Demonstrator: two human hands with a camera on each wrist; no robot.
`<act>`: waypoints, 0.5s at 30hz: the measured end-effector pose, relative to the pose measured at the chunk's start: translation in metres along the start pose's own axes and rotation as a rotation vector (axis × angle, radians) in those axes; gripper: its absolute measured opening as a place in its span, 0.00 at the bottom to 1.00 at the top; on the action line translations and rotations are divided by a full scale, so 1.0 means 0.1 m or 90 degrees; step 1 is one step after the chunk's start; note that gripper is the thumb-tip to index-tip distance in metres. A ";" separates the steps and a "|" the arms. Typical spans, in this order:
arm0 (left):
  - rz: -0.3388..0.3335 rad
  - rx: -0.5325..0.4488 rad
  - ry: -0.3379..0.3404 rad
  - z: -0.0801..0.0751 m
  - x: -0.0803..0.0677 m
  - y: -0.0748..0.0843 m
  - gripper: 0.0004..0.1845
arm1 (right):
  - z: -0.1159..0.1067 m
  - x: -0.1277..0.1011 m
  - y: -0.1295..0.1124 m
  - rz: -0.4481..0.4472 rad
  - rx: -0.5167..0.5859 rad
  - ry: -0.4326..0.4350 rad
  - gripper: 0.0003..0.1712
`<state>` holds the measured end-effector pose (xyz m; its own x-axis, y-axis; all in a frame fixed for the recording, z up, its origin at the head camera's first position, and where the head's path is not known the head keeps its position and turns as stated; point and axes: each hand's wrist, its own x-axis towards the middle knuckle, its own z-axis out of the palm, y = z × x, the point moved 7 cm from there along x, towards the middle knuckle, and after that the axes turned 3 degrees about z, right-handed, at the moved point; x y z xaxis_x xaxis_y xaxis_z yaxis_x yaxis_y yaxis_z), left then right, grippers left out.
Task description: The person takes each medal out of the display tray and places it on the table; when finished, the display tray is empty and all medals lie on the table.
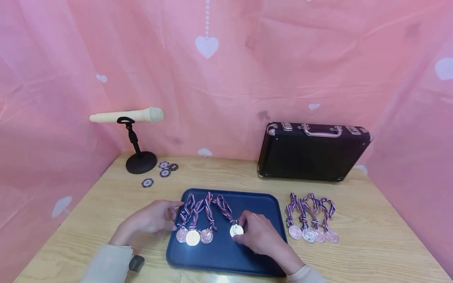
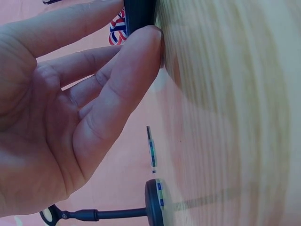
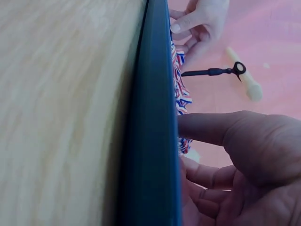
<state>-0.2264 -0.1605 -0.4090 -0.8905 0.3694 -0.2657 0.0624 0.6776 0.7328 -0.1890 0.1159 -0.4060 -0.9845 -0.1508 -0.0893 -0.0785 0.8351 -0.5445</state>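
Right hand [image 1: 260,236] pinches a fourth medal [image 1: 236,230] on the blue tray [image 1: 226,255], relaxed left hand [image 1: 153,218] beside three medals [image 1: 192,236] already laid, four medals [image 1: 313,235] waiting beyond on the bench [image 1: 371,243].

Wooden table [image 1: 371,243] bears tray [image 1: 262,204], case [image 1: 311,157], chips [image 1: 164,169], medals [image 1: 313,220].

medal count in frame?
8. Four on the blue tray: three in a row by the left hand, one under the right hand's fingers. Four more in a row on the table right of the tray. None seem hidden.
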 end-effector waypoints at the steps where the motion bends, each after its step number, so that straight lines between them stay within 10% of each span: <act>1: 0.003 0.001 0.000 0.00 0.00 0.00 0.41 | 0.00 0.00 0.02 0.000 0.024 -0.008 0.19; 15: -0.007 -0.010 0.011 0.02 0.01 -0.04 0.42 | 0.05 0.06 0.16 -0.053 0.284 -0.139 0.07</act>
<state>-0.2271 -0.1617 -0.4135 -0.8984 0.3514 -0.2634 0.0458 0.6715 0.7396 -0.1955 0.1260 -0.4198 -0.9184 -0.3543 -0.1763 -0.0344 0.5151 -0.8564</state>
